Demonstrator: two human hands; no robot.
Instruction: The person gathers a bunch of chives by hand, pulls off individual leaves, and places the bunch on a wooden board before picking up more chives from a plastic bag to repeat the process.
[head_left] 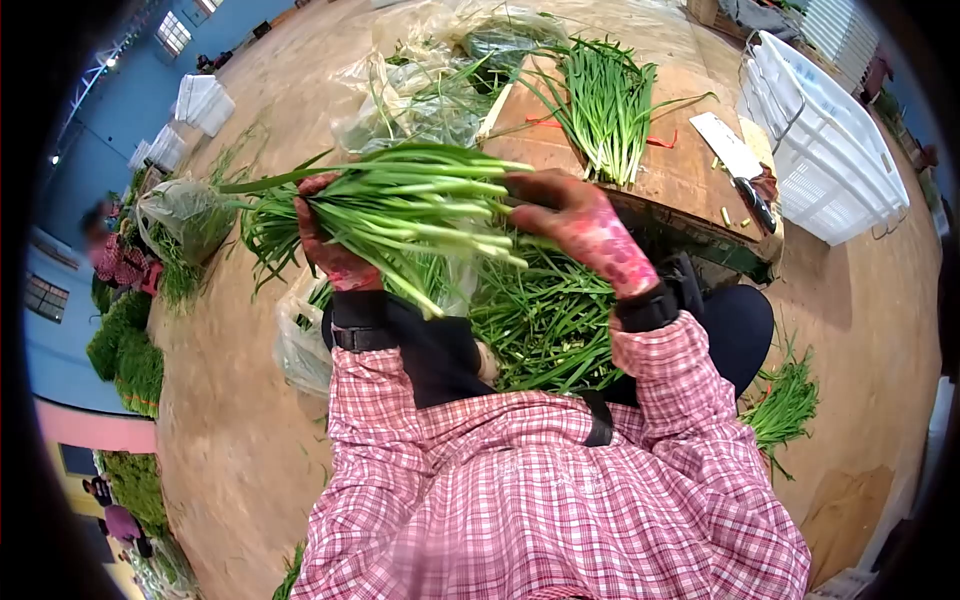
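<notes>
A bundle of long green stalks [410, 195] lies across my left hand [335, 240], whose fingers are wrapped round its leafy part. The pale cut ends point right, toward my right hand [575, 220]. That hand is at the stalk ends, thumb and fingers apart, with nothing held between them. Both hands wear patterned pink and red coverings. Beyond my right hand, another bunch of green stalks [608, 110] rests on a wooden board [690, 180], with red ties [662, 141] by it. A cleaver [728, 147] with a black handle lies at the board's right side.
Loose green leaves [550, 320] are piled between my legs. Clear plastic bags [400, 110] of greens lie ahead. White crates [825, 150] stand right of the board. More greens [785, 405] lie on the floor at right. Other people [118, 262] are at the far left.
</notes>
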